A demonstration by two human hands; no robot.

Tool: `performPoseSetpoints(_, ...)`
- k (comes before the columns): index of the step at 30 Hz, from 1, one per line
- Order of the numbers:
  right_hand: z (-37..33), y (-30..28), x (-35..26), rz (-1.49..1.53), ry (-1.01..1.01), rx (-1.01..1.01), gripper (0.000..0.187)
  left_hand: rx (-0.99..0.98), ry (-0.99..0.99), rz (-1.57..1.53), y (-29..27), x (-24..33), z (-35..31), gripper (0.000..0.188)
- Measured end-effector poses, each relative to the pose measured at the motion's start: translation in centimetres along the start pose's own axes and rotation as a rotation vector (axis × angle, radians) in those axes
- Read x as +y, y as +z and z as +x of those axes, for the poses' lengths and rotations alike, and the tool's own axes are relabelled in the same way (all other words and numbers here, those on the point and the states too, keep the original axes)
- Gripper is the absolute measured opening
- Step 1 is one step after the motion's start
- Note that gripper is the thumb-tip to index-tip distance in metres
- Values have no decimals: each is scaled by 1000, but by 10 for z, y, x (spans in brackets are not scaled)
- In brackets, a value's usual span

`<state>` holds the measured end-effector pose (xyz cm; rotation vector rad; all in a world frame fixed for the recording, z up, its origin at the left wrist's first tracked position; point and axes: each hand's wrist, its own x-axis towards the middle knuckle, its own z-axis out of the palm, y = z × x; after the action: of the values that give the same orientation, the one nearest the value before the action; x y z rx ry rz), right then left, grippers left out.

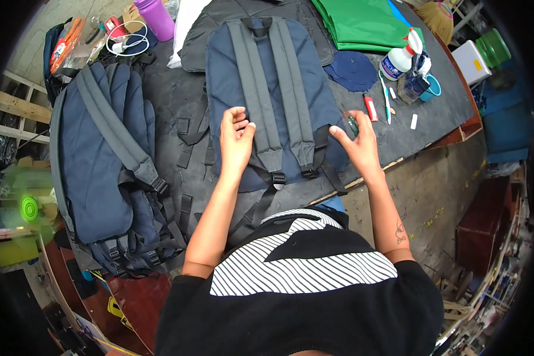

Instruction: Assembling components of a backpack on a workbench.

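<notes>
**Backpack face-down on workshop bench, both hands on it**

Cluttered workshop, dark grey worktable (397, 139) with a matte, slightly scuffed top; concrete floor to the right. Navy backpack (267, 101) lies centre of the table, back panel up, woven nylon-type fabric, 2 padded grey shoulder straps (261, 101) running down to black webbing and plastic buckles (279, 178).

Left hand (236, 139) rests on the pack beside the left strap, fingers curled loosely, holding nothing that I can see. Right hand (357, 142) sits at the pack's right edge, fingers spread, a small dark-green object (352, 123) pinched near the thumb; can't tell what it is.

Left of it: stack of matching navy backpacks (107, 172), straps up, soft and slumped. Dark grey fabric piece (219, 24) under the top of the pack. Folded green cloth (362, 24), smooth weave, top right. Round navy fabric cutout (351, 70) just beside the pack.

Containers: white spray bottle (400, 56), contents hidden; clear jar (410, 86) with dark contents; teal cup (432, 89) touching it, inside not visible; purple bottle (157, 18), capped, top left. Red marker (370, 108) and a thin white-green pen (385, 95) lie loose nearby.
</notes>
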<state>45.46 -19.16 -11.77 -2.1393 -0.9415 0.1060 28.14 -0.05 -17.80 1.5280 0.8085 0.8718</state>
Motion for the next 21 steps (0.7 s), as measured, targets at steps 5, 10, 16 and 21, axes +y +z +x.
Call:
performPoseSetpoints(5,16,14,29,-85,14,86,35,-213,103,160,13,21,-18,29)
performPoseSetpoints(10,50,23,113,-177,-32,109,25,-460,265,784,46,41,-69,79)
performPoseSetpoints(16,81,4,143,-594,285,239,28,-529,230,624,74,33,-63,74)
performPoseSetpoints(21,86,-12,132,-362,206,165,27,-389,447,225,90,31,-33,78)
